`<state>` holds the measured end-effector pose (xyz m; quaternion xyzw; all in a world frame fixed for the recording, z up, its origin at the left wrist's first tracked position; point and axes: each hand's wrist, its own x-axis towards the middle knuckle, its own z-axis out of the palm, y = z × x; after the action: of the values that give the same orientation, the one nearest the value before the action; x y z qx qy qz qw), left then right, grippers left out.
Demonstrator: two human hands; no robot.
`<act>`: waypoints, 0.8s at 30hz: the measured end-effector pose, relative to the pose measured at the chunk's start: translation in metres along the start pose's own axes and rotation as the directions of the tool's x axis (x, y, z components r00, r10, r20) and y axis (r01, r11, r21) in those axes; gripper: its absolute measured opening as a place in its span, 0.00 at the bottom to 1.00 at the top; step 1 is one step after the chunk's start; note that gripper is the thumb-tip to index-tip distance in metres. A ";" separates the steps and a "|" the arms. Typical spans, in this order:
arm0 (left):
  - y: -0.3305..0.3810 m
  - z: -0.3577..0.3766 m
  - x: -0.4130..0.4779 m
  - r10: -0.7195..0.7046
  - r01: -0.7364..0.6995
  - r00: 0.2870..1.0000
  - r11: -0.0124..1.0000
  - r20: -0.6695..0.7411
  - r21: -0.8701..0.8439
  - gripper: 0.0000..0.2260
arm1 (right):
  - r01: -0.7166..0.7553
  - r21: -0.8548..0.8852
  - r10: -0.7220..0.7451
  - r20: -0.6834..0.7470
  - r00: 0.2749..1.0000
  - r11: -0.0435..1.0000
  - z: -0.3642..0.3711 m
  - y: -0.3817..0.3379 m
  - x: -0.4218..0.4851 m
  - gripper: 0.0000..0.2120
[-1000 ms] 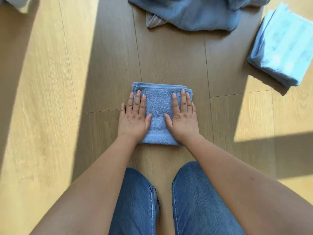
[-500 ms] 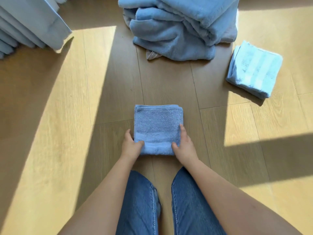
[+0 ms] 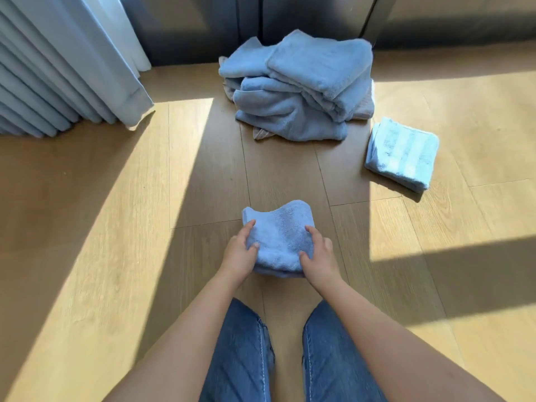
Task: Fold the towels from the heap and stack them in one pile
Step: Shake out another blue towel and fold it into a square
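Folded towel (image 3: 278, 239), on my side of the heap (image 3: 298, 91) and well apart from it, apparently lifted off the floor (image 3: 116, 227). My left hand (image 3: 239, 255) and right hand (image 3: 319, 259) each grip one side edge, fingers curled round it. I judge it light, soft and limp, since its far edge waves. Both sides should be held to keep the layers together. The started pile (image 3: 401, 152) lies just right of the heap. No label or writing is legible.
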<state>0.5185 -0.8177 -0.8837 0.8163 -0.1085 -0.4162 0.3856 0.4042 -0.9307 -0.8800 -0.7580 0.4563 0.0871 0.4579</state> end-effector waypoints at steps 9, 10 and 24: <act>0.104 0.043 0.042 0.123 -0.122 0.991 0.992 0.054 -0.006 0.15 | 0.109 0.058 -0.089 -0.274 0.958 0.992 -0.096 0.002 0.036 0.22; 0.120 0.051 0.049 0.132 -0.132 0.989 0.991 0.063 -0.011 0.16 | 0.115 0.072 -0.088 -0.304 0.949 0.991 -0.110 0.004 0.043 0.22; 0.286 0.187 0.147 0.239 -0.251 0.938 0.968 0.252 0.016 0.25 | 0.127 0.207 0.010 -0.557 0.831 0.970 -0.277 0.071 0.159 0.21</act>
<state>0.5093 -1.1862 -0.8323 0.7470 -0.2668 -0.4609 0.3981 0.3606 -1.2536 -0.8545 -0.7047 0.5525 -0.2049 0.3951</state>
